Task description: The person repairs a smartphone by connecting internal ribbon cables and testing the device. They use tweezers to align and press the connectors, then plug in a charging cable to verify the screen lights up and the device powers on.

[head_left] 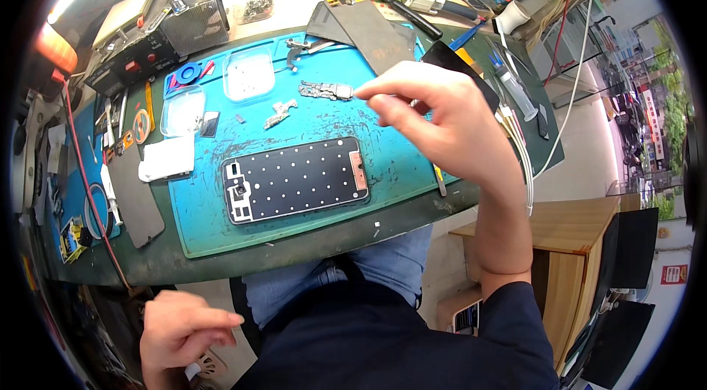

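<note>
My right hand (442, 117) is over the right part of the blue mat, thumb and forefinger drawn together. Its fingertips come right up to the end of a narrow metal-covered circuit board (325, 91); whether they grip it or anything else I cannot make out. A smaller, irregular board piece (280, 114) lies left of that board. Nearer to me rests a black phone screen assembly (294, 180) with rows of white dots and a copper-coloured patch. Below the table edge hangs my left hand (184, 327), fingers curled in and nothing visible in them.
Two clear plastic trays (249, 75) (183, 110) stand at the mat's back left, with a white cloth (166, 158) nearby. Dark flat panels (375, 33) lie at the back. A syringe (515, 92) and cables are on the right, a black bench device (136, 58) back left.
</note>
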A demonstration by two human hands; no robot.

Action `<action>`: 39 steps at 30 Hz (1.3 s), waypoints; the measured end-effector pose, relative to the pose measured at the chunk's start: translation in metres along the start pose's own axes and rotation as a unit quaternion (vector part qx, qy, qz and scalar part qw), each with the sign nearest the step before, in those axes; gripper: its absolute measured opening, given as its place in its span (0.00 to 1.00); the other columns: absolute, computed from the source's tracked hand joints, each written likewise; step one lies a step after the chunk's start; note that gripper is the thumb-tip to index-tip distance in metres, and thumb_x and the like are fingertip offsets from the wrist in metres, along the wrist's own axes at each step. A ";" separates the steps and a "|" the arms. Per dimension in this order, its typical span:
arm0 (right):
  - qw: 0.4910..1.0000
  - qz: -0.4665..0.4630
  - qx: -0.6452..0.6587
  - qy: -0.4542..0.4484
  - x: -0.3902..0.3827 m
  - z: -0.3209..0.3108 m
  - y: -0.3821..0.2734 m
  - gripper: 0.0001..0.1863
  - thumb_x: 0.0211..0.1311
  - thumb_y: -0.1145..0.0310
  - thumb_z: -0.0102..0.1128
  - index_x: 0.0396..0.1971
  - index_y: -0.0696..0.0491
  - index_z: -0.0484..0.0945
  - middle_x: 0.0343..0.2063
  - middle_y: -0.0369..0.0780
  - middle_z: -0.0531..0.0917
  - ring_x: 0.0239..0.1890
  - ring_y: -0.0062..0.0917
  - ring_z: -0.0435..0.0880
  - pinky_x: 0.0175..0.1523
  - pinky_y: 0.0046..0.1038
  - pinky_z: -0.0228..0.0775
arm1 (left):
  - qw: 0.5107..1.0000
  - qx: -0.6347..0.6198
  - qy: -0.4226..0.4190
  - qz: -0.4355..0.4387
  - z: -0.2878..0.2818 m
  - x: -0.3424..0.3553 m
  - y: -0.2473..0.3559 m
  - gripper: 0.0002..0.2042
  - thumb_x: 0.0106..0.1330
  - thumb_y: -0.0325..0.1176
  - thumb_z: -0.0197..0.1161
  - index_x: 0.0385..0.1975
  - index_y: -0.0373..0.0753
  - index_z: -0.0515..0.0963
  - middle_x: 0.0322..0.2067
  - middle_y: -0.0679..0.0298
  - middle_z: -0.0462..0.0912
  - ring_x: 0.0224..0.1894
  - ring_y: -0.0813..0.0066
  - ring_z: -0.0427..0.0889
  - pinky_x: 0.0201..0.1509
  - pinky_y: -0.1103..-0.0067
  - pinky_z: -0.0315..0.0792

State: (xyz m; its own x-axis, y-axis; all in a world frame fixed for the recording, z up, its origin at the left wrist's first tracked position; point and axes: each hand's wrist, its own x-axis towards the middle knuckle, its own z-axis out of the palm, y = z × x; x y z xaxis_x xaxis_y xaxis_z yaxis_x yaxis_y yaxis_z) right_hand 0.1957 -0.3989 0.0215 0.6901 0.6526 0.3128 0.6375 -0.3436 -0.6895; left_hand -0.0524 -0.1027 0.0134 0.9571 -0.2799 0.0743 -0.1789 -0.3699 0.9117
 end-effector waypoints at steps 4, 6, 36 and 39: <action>0.992 0.075 -0.094 0.025 -0.023 -0.020 -0.008 0.09 0.64 0.76 0.60 0.42 0.59 0.84 0.29 0.40 0.83 0.28 0.19 0.82 0.33 0.22 0.72 | 0.963 0.232 0.100 0.097 0.002 0.043 -0.003 0.18 0.50 0.16 0.63 0.43 0.33 0.81 0.44 0.54 0.84 0.40 0.61 0.83 0.41 0.72 0.76; 0.983 0.089 -0.145 0.061 -0.035 -0.016 -0.009 0.09 0.63 0.76 0.61 0.42 0.58 0.84 0.28 0.40 0.81 0.25 0.21 0.78 0.31 0.22 0.68 | 0.936 0.319 0.113 0.095 0.006 0.070 -0.005 0.24 0.52 0.21 0.67 0.52 0.33 0.77 0.54 0.52 0.79 0.54 0.55 0.78 0.55 0.66 0.71; 0.993 -0.061 0.090 -0.047 -0.032 0.064 -0.040 0.14 0.55 0.76 0.71 0.42 0.57 0.80 0.30 0.40 0.83 0.28 0.26 0.81 0.30 0.24 0.72 | 0.954 0.226 0.194 -0.016 0.000 0.089 -0.043 0.07 0.61 0.20 0.65 0.38 0.32 0.82 0.32 0.58 0.82 0.33 0.65 0.81 0.37 0.75 0.75; 0.991 -0.115 0.056 -0.029 -0.027 0.084 -0.042 0.17 0.54 0.74 0.72 0.44 0.58 0.80 0.31 0.42 0.84 0.31 0.32 0.85 0.34 0.29 0.78 | 0.957 0.213 0.197 -0.030 -0.001 0.088 -0.044 0.07 0.61 0.22 0.66 0.38 0.32 0.81 0.32 0.58 0.81 0.35 0.62 0.81 0.39 0.72 0.75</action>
State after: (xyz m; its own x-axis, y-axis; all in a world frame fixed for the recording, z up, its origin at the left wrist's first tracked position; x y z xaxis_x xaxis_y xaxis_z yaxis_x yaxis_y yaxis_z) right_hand 0.1217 -0.3452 -0.0125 0.5086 0.7436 0.4340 0.7309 -0.1065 -0.6741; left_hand 0.0403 -0.1100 -0.0196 0.9653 0.0779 0.2491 -0.1165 -0.7255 0.6783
